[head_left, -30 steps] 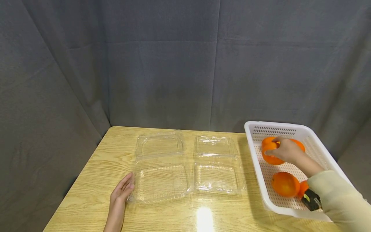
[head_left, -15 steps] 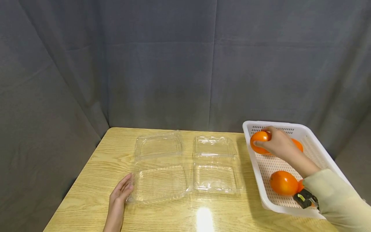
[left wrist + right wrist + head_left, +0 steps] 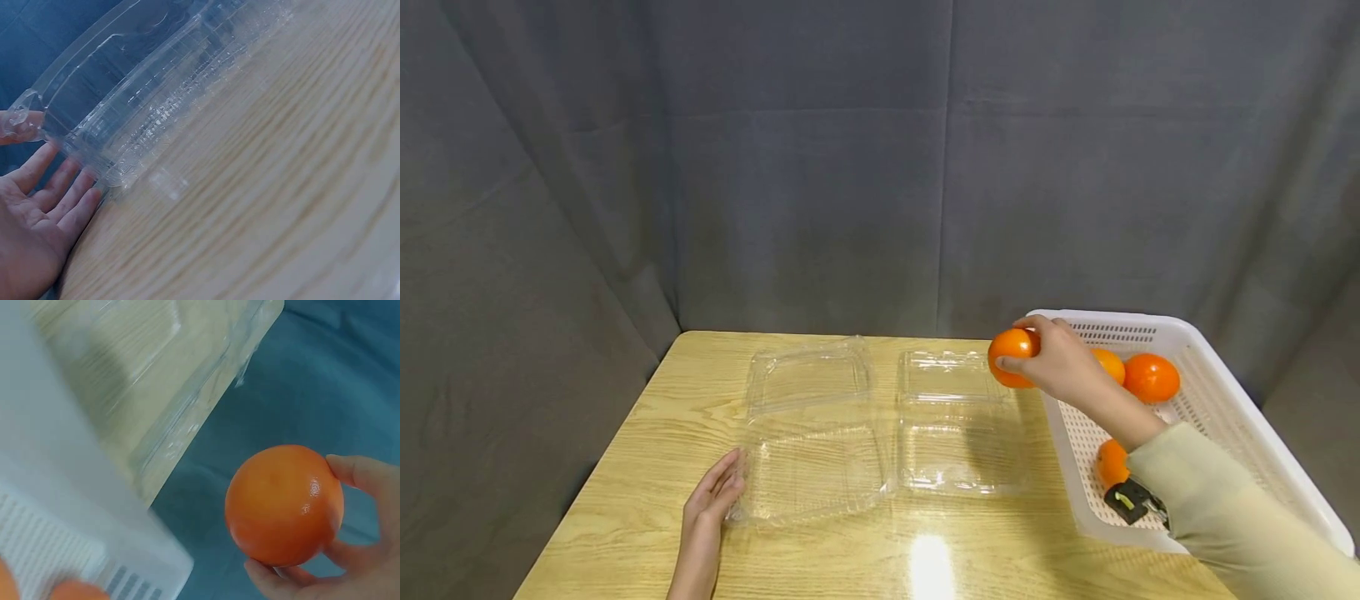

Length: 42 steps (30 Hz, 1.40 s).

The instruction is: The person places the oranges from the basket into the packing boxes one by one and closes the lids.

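Observation:
My right hand (image 3: 1060, 362) grips an orange (image 3: 1014, 358) between thumb and fingers. The fruit is raised beside the basket's left rim, overlapping the far right corner of the smaller clear plastic clamshell box (image 3: 962, 462). In the right wrist view the orange (image 3: 284, 506) looks smooth and glossy, with fingertips around its side. My left hand (image 3: 709, 500) rests at the left edge of a larger clear clamshell box (image 3: 820, 471), which lies opened flat. The left wrist view shows extended fingers (image 3: 65, 194) against this box's side wall (image 3: 144, 119).
A white perforated basket (image 3: 1255, 433) stands at the right, holding several oranges (image 3: 1152, 377), partly hidden by the right arm. A small black device (image 3: 1126, 502) hangs by the right sleeve. Grey cloth (image 3: 820, 167) rises behind the wooden table (image 3: 820, 567).
My right hand has lifted the orange out of the basket and carried it left past the rim. The left hand has stayed at the larger box's edge.

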### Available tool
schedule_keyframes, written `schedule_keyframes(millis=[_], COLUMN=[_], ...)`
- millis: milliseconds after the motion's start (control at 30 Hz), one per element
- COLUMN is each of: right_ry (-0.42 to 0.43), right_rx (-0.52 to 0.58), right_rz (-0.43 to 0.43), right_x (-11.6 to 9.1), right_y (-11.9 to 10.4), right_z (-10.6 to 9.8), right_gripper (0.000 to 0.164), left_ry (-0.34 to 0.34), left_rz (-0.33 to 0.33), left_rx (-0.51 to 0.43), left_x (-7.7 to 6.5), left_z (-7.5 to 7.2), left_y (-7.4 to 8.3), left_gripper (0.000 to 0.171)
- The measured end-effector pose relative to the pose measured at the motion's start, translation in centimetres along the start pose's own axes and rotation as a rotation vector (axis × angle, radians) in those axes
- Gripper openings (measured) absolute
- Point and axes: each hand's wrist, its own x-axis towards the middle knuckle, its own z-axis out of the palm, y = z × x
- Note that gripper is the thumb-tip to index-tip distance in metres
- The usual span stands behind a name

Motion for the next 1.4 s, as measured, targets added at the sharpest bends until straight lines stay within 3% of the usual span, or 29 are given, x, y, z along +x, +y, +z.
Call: schedule_keyframes(millis=[700,1133,1400], right_ry=[-0.112,-0.200,-0.221], right_rx=[0.144,0.252,0.263], right_rz=[-0.100,-0.158,-0.151], right_x=[-0.2,0.0,0.2], right_y=[-9.4,-13.1,-13.9], right_z=[6.8,11.9,14.8], right_gripper=[0.055,0.054,0.052], left_ry=[-0.008,0.016,0.017], left_rz=[-0.024,-0.024,-0.018], left_rx=[0.015,0.011,-0.008], left_x=[0.0,0.3,0.4], left_z=[-0.8,-0.3,0.1], left_y=[-0.3,-0.4,-0.2], left_gripper=[0.061,0.059,0.060])
